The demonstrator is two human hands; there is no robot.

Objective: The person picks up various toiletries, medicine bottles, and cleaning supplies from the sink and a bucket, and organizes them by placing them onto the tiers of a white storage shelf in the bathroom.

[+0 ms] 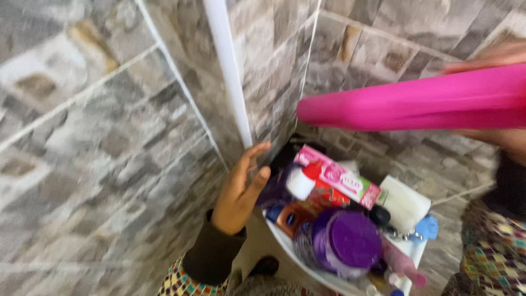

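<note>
you hold a pink bottle over a crowded white corner shelf.
your right hand grips the bottle; your left hand, open, touches the shelf's left edge. placing it likely needs a free gap among the toiletries.

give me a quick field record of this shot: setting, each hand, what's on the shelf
setting: corner of stone-pattern tiled walls with a white vertical pipe
left hand: open, fingers spread, beside the shelf's left edge, holding nothing
right hand: gripping a long bright pink bottle held sideways above the shelf, blurred
shelf: white corner shelf, crowded
on shelf: purple-lidded jar, pink and white carton, white bar, orange-brown bottle
</note>
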